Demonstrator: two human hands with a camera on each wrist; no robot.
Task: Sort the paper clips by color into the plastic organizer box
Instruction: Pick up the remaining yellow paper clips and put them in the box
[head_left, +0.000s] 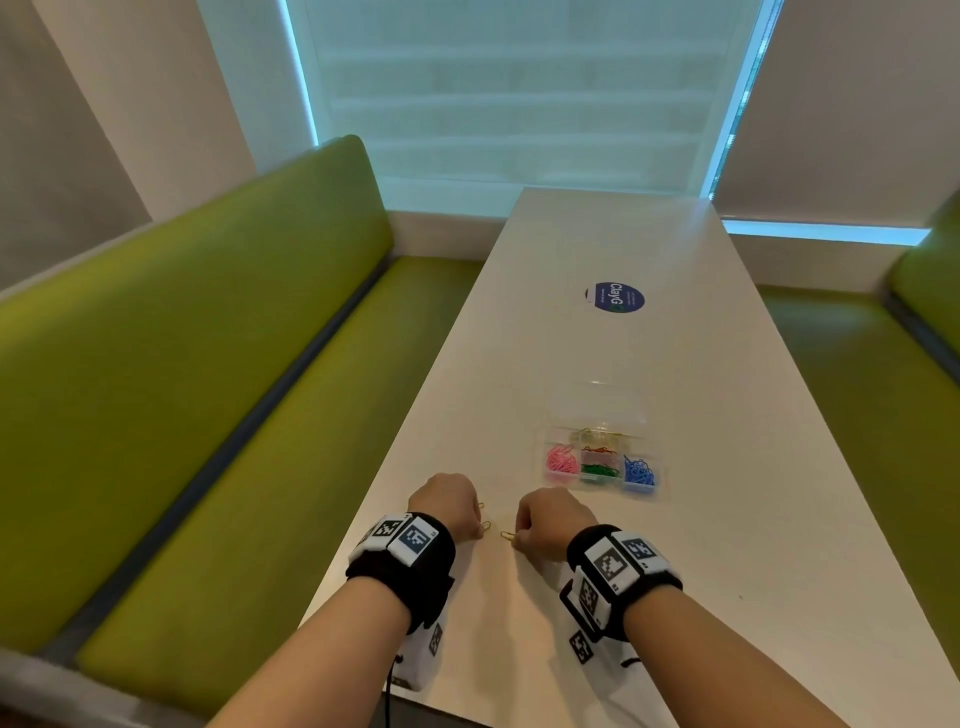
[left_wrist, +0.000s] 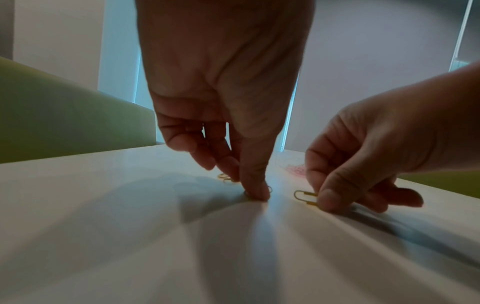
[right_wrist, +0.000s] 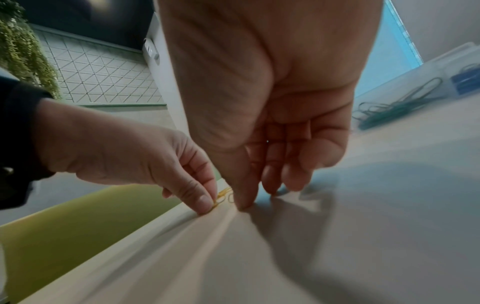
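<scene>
My left hand (head_left: 475, 527) and right hand (head_left: 519, 538) are down on the white table (head_left: 727, 519) near its left edge. The left thumb and forefinger pinch a gold paper clip (left_wrist: 270, 189) that lies flat on the table. The right thumb and forefinger pinch the end of a second gold clip (left_wrist: 302, 196) just to its right. A third gold clip (head_left: 481, 505) lies loose beyond the left fingers. The clear organizer box (head_left: 644, 491) sits open ahead on the right, with pink (head_left: 561, 460), green (head_left: 600, 472), blue (head_left: 639, 472), red and gold clips in separate compartments.
The table's left edge (head_left: 395, 488) runs close beside my left hand, with a green bench seat (head_left: 260, 493) below it. A round blue sticker (head_left: 614, 297) lies farther up the table. Another green seat (head_left: 883, 389) lies on the right.
</scene>
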